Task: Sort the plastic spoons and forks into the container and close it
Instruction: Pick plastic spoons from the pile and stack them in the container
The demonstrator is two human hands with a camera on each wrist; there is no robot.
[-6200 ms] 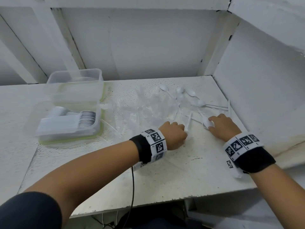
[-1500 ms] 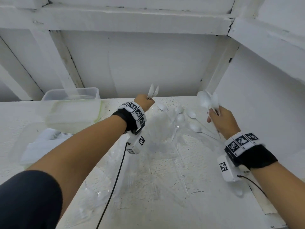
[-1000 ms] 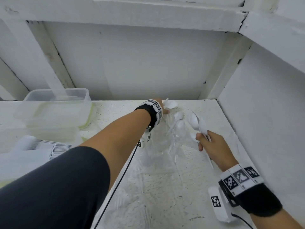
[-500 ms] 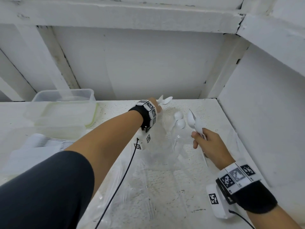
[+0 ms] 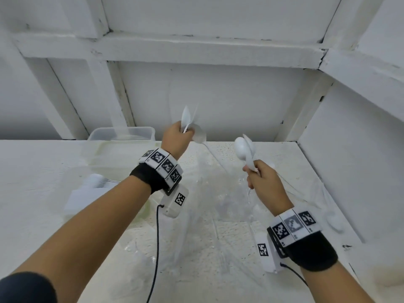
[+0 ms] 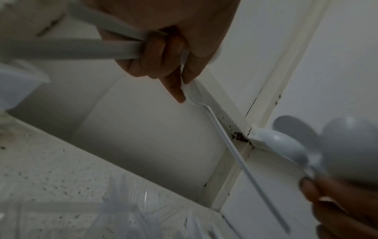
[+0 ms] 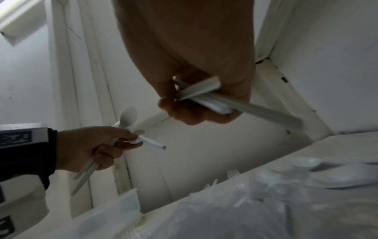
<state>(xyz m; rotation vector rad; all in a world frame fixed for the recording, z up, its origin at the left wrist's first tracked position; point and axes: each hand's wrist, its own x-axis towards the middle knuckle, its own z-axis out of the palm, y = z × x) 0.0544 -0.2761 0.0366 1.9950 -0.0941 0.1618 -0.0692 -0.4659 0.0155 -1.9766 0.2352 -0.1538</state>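
My left hand [image 5: 181,134] is raised over the back of the table and grips several white plastic spoons [image 5: 187,119], bowls up. In the left wrist view its fingers [image 6: 155,64] curl round the handles and pinch one more spoon [image 6: 193,93]. My right hand [image 5: 254,174] is held up to the right, gripping a bunch of white spoons [image 5: 243,149]; the handles [image 7: 208,98] stick out of the fist. The clear container [image 5: 94,189], with white cutlery inside, sits at the left. Its lid cannot be told apart.
A second clear tub [image 5: 121,134] stands behind the container by the wall. Clear plastic forks [image 7: 235,176] lie on a crinkled plastic sheet [image 5: 218,206] on the table. A loose white spoon [image 5: 334,221] lies near the right wall. Walls close in at back and right.
My left hand has come up off the back of the table with its spoons. My right hand has risen slightly, still holding its bunch.
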